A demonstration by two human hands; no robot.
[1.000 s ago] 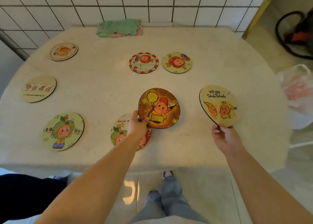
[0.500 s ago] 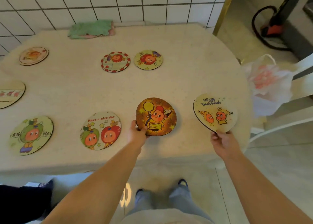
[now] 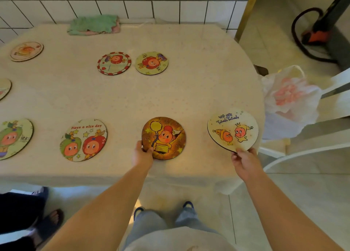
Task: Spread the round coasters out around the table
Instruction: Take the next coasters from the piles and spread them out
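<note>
- Eight round coasters showed in view, six lying loose on the table (image 3: 198,84) and two in the person's grip.
- Well to the left of the left hand (image 3: 142,153) lay the green-character coaster (image 3: 14,139), and nearer to it the "Have a nice day" coaster (image 3: 83,140); four more sat farther off, beyond that hand.
- The left hand was closed in a pinch on the near-left rim of the dark orange coaster (image 3: 164,138), which lay flat or nearly so on the tabletop.
- To finish this placement well, it seemed best to let the disc settle fully flat, clear of its left neighbour, before loosening the fingers.
- To the right, the right hand (image 3: 244,160) was closed around the near edge of the "we are" coaster (image 3: 233,130), holding it tilted above the table's right rim.
- That one probably belonged farther in from the rim, so it would not slide off.
</note>
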